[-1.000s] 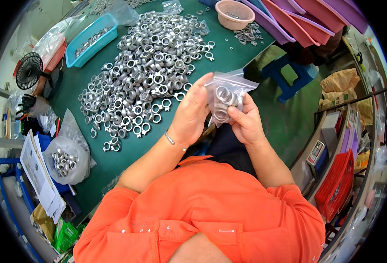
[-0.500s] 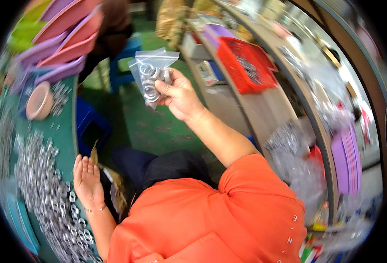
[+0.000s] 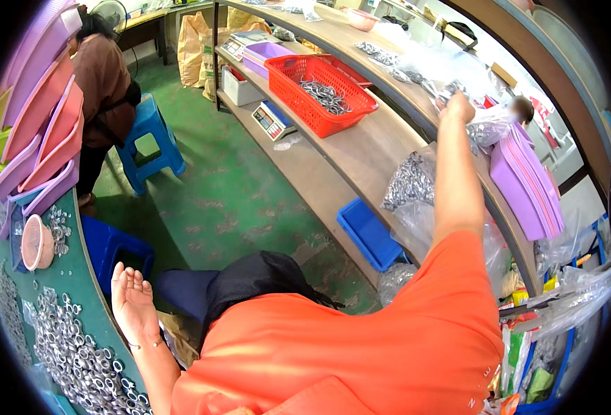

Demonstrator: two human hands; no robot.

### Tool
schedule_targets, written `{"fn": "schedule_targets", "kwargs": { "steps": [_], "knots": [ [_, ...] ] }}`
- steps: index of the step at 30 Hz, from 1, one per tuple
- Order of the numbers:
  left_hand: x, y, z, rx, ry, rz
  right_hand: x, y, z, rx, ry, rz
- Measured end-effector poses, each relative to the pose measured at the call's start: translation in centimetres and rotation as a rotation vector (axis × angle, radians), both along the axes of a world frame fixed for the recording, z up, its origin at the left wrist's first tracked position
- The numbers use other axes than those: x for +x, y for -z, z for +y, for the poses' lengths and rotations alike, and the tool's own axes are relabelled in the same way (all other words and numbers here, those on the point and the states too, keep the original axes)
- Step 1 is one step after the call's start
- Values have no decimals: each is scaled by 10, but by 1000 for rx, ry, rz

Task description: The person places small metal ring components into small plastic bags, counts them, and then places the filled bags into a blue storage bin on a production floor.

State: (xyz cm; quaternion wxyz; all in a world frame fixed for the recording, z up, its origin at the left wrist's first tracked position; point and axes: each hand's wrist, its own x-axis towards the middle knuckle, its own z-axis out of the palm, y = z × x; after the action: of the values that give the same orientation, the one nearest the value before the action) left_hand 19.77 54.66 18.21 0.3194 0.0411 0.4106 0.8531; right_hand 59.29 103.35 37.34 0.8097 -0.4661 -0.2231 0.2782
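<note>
My right arm point(image 3: 459, 183) stretches out to the right. At its end my right hand point(image 3: 455, 111) is over the upper shelf, its fingers closed at a clear zip bag of metal rings point(image 3: 452, 88); the hand partly hides the bag, and other clear bags lie close around it. On the left my left hand point(image 3: 135, 304) is held palm up beside the green table's edge, fingers stretched out, holding nothing. Next to it, a large heap of loose silver metal rings point(image 3: 84, 360) covers part of the green table point(image 3: 77, 277).
Stacked plastic trays point(image 3: 50, 117) and a pink bowl point(image 3: 37, 242) stand on the table. The shelving holds a red basket point(image 3: 319, 114) of metal parts, a blue tray point(image 3: 369, 235), scales point(image 3: 272, 121) and purple trays point(image 3: 523, 183). A person sits by a blue stool point(image 3: 150, 149).
My right hand has moved from in front of me, with the bag of rings, to the upper shelf on the right. The view has turned right. My left hand stays open by the table.
</note>
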Motion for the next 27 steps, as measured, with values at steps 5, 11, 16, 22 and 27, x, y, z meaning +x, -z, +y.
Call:
{"fn": "schedule_targets", "kwargs": {
  "steps": [5, 11, 16, 22, 27],
  "knots": [
    [-3, 7, -4, -6, -19, -37, 57, -11, 49, -224, -30, -42],
    [-5, 9, -10, -40, -36, -36, 62, -12, 72, -1080, 116, -1206],
    [-5, 14, -12, -39, -40, -62, 20, -12, 27, -718, 444, -1086],
    [-10, 26, -13, -38, -24, -90, -23, 36, 50, -383, 357, -1388],
    [-18, 26, -26, -42, -81, -97, -152, 64, 25, 265, 88, -1543]
  ]
}}
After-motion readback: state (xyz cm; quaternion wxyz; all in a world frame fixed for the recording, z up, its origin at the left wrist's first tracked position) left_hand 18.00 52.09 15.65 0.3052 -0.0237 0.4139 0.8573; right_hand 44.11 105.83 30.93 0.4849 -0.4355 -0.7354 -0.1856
